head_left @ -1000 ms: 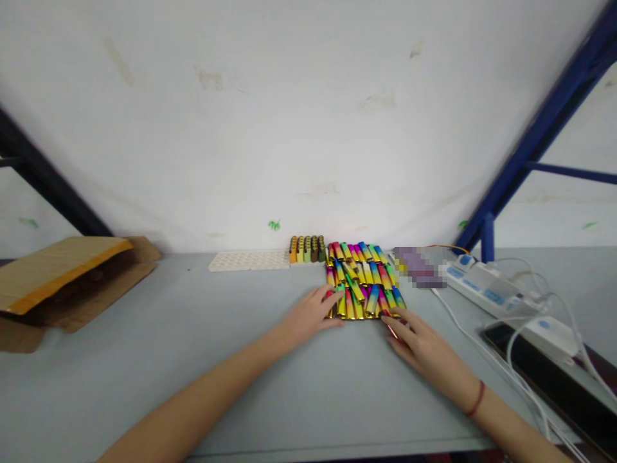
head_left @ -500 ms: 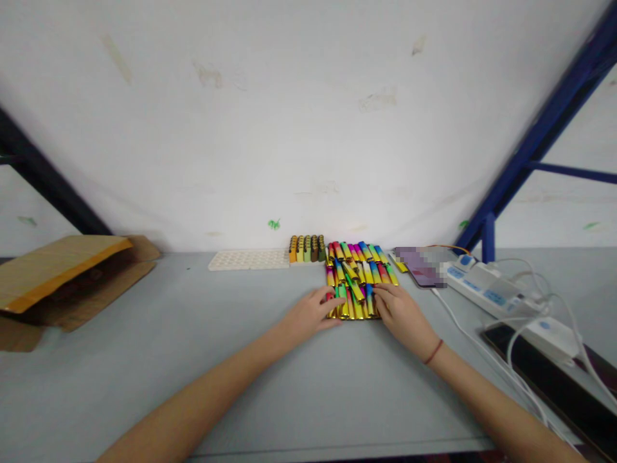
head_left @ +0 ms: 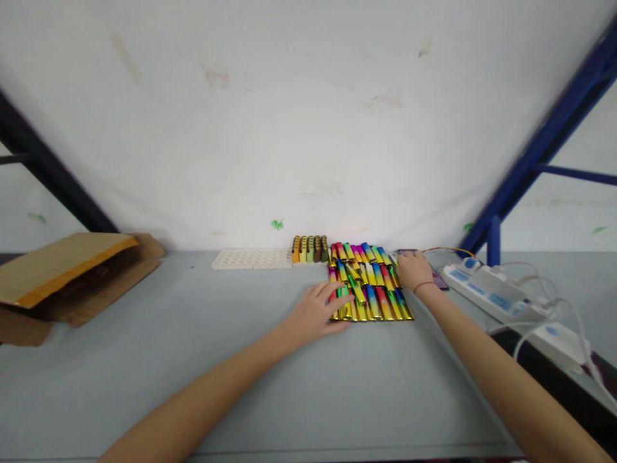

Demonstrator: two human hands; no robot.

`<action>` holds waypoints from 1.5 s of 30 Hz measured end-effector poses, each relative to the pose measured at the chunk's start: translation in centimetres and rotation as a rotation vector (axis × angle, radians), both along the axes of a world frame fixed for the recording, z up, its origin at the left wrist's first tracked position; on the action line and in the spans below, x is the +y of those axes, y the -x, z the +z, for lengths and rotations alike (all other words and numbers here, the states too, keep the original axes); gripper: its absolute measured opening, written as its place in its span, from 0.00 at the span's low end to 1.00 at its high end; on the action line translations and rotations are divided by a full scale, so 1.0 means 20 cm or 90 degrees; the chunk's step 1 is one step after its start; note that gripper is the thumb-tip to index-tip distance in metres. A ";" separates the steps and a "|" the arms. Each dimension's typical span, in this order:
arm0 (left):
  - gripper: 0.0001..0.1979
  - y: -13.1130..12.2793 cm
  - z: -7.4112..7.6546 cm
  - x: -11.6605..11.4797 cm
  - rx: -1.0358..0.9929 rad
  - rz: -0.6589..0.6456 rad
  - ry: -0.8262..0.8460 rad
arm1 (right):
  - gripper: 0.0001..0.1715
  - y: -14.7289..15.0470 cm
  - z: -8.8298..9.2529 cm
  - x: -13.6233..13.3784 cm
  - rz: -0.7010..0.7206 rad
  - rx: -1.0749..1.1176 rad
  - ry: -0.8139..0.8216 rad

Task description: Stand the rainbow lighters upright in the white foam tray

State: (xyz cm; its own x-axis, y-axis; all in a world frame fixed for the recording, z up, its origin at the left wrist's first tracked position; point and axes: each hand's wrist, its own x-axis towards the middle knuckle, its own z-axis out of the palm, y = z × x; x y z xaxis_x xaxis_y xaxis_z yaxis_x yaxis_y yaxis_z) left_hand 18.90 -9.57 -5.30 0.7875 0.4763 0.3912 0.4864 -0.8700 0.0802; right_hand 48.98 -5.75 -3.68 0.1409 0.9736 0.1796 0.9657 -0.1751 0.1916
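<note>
Where the shiny multicoloured pieces (head_left: 371,275) lie in three rows, just right of centre in the frame, the left hand (head_left: 315,313) touches the near row's left end, thumb and fingers spread apart. Over by the far right end of the rows is the right hand (head_left: 412,270), partly covering a purple slab (head_left: 440,280); I can't tell whether its fingers pinch anything. Left of the rows stand dark-topped pieces (head_left: 309,251), beside a white tray (head_left: 253,259).
</note>
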 end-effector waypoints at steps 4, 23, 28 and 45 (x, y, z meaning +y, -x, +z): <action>0.26 -0.09 0.02 0.00 0.008 -0.035 0.002 | 0.17 0.02 0.03 0.03 -0.013 0.014 0.023; 0.30 -0.18 0.04 0.11 0.020 0.041 0.029 | 0.15 0.01 -0.03 -0.22 0.070 0.316 -0.072; 0.27 -0.15 0.03 0.10 0.014 0.015 0.027 | 0.18 0.02 -0.03 -0.23 0.120 0.308 -0.126; 0.24 -0.03 -0.08 -0.01 -0.043 0.012 0.071 | 0.13 0.43 0.04 -0.48 0.437 0.164 -0.097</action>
State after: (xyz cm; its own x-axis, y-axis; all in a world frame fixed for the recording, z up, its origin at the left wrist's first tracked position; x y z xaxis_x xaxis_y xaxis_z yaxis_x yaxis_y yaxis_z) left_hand 19.45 -9.83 -6.82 0.7511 0.5349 0.3870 0.4933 -0.8442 0.2095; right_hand 40.38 -15.30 -2.79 -0.4329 0.8249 0.3635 0.8787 0.4762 -0.0342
